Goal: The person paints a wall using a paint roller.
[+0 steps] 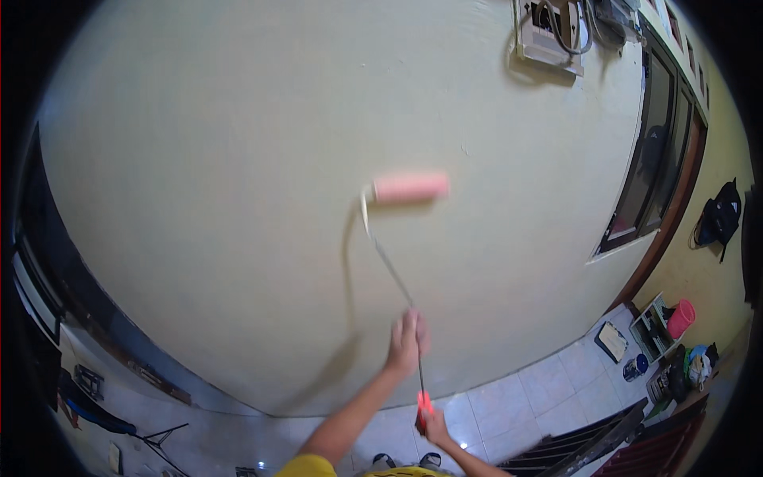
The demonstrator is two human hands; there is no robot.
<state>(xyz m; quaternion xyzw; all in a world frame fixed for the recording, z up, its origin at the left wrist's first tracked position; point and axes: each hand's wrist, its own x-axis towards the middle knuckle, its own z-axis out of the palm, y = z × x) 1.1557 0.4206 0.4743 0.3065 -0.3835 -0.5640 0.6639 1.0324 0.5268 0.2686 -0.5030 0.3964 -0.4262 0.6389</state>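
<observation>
A paint roller with a pink sleeve (411, 188) is against the pale wall (238, 199), its sleeve lying level and a little blurred. From the sleeve's left end a thin bent metal rod (393, 274) slants down to an orange-red handle (424, 407). My left hand (409, 342) is wrapped round the rod partway down. Lower and to the right, my right hand (434, 427) grips the handle. The roller and my left arm cast a shadow on the wall to their left.
An electric meter box (548, 36) with cables hangs at the upper right, near a dark-framed window (656, 151). On the tiled floor (509, 405) at right are a paint tray (611, 342), a dark blue can (635, 367) and a shelf (656, 327) beside a pink bucket (681, 319). Dark railings (572, 445) stand at lower right.
</observation>
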